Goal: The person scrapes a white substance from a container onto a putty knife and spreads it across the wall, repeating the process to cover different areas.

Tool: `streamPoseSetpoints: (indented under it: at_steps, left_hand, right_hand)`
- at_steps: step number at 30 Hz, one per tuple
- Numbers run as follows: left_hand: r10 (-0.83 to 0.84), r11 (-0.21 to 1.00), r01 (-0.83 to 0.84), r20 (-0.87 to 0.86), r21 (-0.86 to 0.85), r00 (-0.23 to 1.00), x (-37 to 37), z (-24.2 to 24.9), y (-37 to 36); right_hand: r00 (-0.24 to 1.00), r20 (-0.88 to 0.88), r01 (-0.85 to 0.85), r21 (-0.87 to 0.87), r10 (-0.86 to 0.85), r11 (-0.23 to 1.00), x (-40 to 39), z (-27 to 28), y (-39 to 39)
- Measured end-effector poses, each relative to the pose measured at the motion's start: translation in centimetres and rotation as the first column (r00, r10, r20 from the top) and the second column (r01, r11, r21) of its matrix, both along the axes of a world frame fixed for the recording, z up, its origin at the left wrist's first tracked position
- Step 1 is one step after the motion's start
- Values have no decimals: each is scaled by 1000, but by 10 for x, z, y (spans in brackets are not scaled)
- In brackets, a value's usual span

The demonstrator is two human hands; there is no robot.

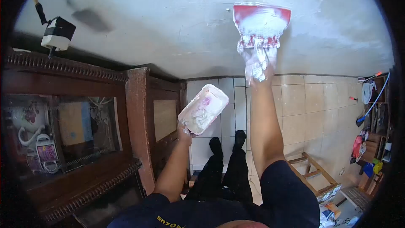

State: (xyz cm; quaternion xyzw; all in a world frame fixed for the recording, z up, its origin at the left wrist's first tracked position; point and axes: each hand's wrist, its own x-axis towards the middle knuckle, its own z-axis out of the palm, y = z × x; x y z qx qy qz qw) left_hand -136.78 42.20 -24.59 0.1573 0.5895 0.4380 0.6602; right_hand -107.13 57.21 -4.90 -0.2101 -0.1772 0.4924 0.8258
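My right hand (258,65), smeared with white paste, is closed on a wide red putty spreader (262,21). White putty coats most of the spreader's face, and its far edge lies against the grey-white wall (177,21). Lower and to the left, my left hand (184,130) grips a shallow rectangular tray (204,109) by its near corner. White putty with a pinkish patch lies inside the tray, and its rim is crusted white. The fingers under the tray are mostly hidden.
A dark wooden cabinet (137,131) with glass panes stands at the left. A black-and-white box (58,33) hangs on a cable by the wall. On the tiled floor (303,105) stands a wooden frame (314,171) at the right, near cluttered shelves (377,131).
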Motion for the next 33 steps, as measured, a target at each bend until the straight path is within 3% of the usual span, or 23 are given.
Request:
streamPoseSetpoints:
  at_steps: [1, 3, 5, 7, 11, 15, 17, 20, 22, 24, 25, 26, 29, 30, 32, 33]
  left_hand:
    - [18, 999, -17, 25, -47, 1000, 0, 4, -2]
    - [40, 995, -35, 48, -97, 998, 10, 21, -2]
    - [21, 991, -32, -78, -132, 997, 24, 36, 3]
    - [26, 990, -36, -73, -138, 997, 30, 39, 3]
    - [-24, 985, 13, -63, -174, 998, 17, 6, -7]
    - [-54, 992, 44, -77, -120, 996, 21, 12, -7]
    - [34, 972, -60, -118, -229, 992, 26, 18, -8]
    - [-24, 994, 11, -121, -107, 992, 20, 8, -14]
    - [-31, 987, 11, -124, -159, 992, 28, 24, -12]
    - [-44, 975, 14, -133, -220, 990, 27, 26, -15]
    - [-46, 982, 22, -124, -187, 991, 25, 17, -17]
    - [-46, 988, 28, -113, -155, 993, 22, 12, -18]
    - [-89, 980, 67, -114, -186, 990, 22, 8, -21]
    - [-96, 981, 72, -123, -182, 988, 22, 5, -23]
    - [-90, 978, 65, -124, -198, 988, 27, 4, -25]
    - [-81, 977, 54, -123, -208, 989, 29, 6, -25]
  right_hand:
    - [1000, 22, 21, 32, -22, 999, 1, 5, 13]
    - [1000, 11, 26, -119, -25, 993, 2, 10, 28]
    - [998, 31, 56, -227, -50, 972, -2, 14, 36]
    - [997, 5, 69, -386, -73, 920, -5, 0, 43]
    - [996, 9, 85, -461, -92, 883, -3, -60, 53]
    - [999, -31, -3, -430, -11, 903, 7, -90, 44]
    - [999, -34, -41, -382, 30, 923, 14, -93, 30]
    - [994, -85, -91, -258, 71, 962, 16, -62, 6]
    - [992, -58, -118, -58, 115, 991, 19, -29, -2]
    - [999, -45, -23, -133, 17, 991, 19, -7, 8]
    - [998, 59, 41, -78, -36, 996, 17, 11, 12]
    - [991, 56, 127, -91, -122, 988, 11, 24, 18]
    - [985, 67, 166, -162, -157, 973, 10, 3, 38]
    - [975, 159, 195, -297, -153, 935, 10, -9, 38]
    - [984, 76, 175, -253, -160, 952, 4, -50, 32]
    - [990, 135, 103, -462, -45, 881, 6, -73, 28]
